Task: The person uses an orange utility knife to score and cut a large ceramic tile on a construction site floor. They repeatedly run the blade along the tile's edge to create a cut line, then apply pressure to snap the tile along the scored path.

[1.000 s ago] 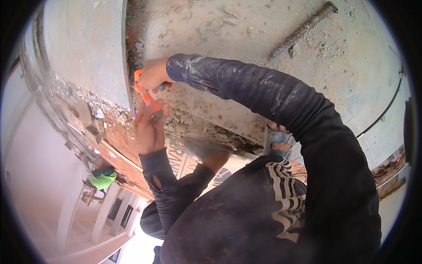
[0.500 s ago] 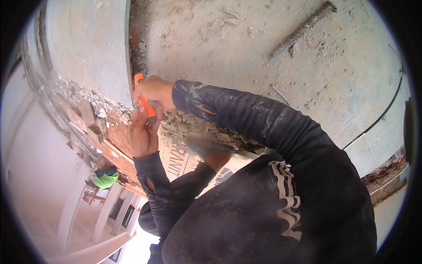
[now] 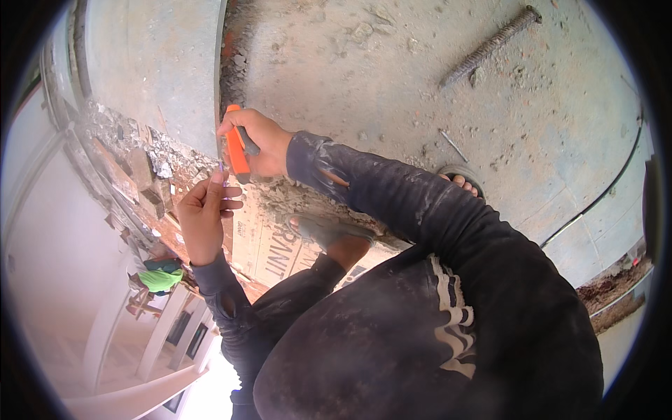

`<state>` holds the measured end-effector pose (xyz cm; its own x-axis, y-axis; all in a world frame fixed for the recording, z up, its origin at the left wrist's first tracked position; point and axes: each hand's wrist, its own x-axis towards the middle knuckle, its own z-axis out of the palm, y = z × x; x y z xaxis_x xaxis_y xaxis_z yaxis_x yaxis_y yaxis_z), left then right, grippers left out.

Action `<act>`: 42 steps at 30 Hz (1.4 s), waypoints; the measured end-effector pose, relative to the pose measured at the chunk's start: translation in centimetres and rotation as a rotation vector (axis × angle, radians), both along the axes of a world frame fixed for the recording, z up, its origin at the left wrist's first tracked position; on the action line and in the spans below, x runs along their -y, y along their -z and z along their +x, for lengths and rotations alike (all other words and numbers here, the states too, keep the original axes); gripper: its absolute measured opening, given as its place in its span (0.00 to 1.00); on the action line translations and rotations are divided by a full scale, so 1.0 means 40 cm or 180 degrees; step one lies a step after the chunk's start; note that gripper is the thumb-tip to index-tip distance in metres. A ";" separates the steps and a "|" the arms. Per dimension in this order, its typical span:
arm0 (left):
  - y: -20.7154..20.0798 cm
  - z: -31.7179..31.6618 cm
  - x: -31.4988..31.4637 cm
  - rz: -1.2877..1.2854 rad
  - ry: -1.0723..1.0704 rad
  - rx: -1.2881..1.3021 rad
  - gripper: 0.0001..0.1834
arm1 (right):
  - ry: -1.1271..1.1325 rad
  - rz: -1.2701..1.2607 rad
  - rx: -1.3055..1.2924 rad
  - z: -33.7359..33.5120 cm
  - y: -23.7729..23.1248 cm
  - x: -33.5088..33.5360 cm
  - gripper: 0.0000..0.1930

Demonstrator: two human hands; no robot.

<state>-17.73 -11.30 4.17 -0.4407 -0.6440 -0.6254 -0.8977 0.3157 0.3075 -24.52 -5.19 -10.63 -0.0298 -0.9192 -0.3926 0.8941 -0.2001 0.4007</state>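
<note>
My right hand [image 3: 264,143] is wrapped round an orange-and-black hand tool [image 3: 238,155] that looks like pliers, held beside the edge of a large grey tile [image 3: 150,77]. Just below the tile's corner, my left hand [image 3: 201,218] pinches a small thin purple piece [image 3: 222,168] between thumb and forefinger; its other fingers are loosely spread. The piece is too small to name. It sits close to the tool's lower end, and I cannot tell whether they touch. My right fingers partly hide the tool's dark grip.
Rubble [image 3: 238,66] lines the gap beside the tile. Printed cardboard [image 3: 269,248] lies under my sandalled foot [image 3: 325,231]. A ridged metal rod [image 3: 490,45] lies on the dusty floor at the far right. Broken blocks [image 3: 143,175] and a green cloth [image 3: 161,278] are at the left.
My hands have moved apart: the left went lower and leftward with its fingers opening out, while the right holds the tool slightly farther right. My other foot has come into view.
</note>
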 end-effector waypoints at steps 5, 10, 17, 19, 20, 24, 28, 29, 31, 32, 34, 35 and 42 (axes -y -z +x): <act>0.004 0.026 -0.001 0.0009 -0.0316 -0.0168 0.21 | -0.0609 0.0164 -0.0138 -0.031 -0.042 -0.039 0.09; 0.050 0.041 -0.031 0.0429 -0.0372 -0.0107 0.19 | -0.1082 0.0040 -0.1662 -0.044 -0.019 0.000 0.09; 0.052 -0.015 -0.064 0.0156 -0.0592 -0.0747 0.18 | -0.0799 0.0088 -0.1069 -0.050 -0.020 0.022 0.07; 0.052 -0.004 -0.049 0.0234 -0.0572 -0.0565 0.17 | -0.0883 0.0101 -0.1095 -0.049 -0.029 0.023 0.06; 0.055 0.001 -0.041 0.0281 -0.0544 -0.0471 0.16 | -0.0954 0.0071 -0.1227 -0.040 -0.023 0.020 0.06; 0.062 0.029 -0.044 0.0325 -0.0600 -0.0309 0.16 | -0.1304 -0.0246 -0.1359 -0.037 -0.004 -0.012 0.05; 0.081 0.027 -0.064 0.0328 -0.0567 -0.0144 0.14 | -0.0918 -0.0575 -0.1104 -0.015 0.039 -0.007 0.08; 0.084 0.030 -0.067 0.0335 -0.0554 -0.0123 0.14 | -0.0882 -0.0561 -0.1055 -0.012 0.043 -0.006 0.08; 0.089 0.033 -0.065 0.0335 -0.0524 -0.0128 0.15 | -0.0806 -0.0544 -0.0960 -0.009 0.044 0.000 0.10; 0.089 0.035 -0.059 0.0326 -0.0508 -0.0154 0.15 | -0.0785 -0.0465 -0.0952 -0.009 0.041 0.003 0.10; 0.088 0.035 -0.054 0.0325 -0.0495 -0.0211 0.15 | -0.0746 -0.0317 -0.0948 -0.012 0.032 0.013 0.09; 0.084 0.031 -0.053 0.0332 -0.0499 -0.0242 0.15 | -0.0689 -0.0231 -0.0907 -0.014 0.024 0.016 0.09; 0.052 0.001 -0.062 0.0404 -0.0168 0.0019 0.16 | -0.0424 0.0069 -0.0358 -0.014 0.023 0.011 0.06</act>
<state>-17.69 -8.83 2.10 -0.4043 -0.5817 -0.7058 -0.9139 0.2269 0.3365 -25.09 -5.65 -11.55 0.0469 -0.9094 -0.4134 0.9523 -0.0842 0.2934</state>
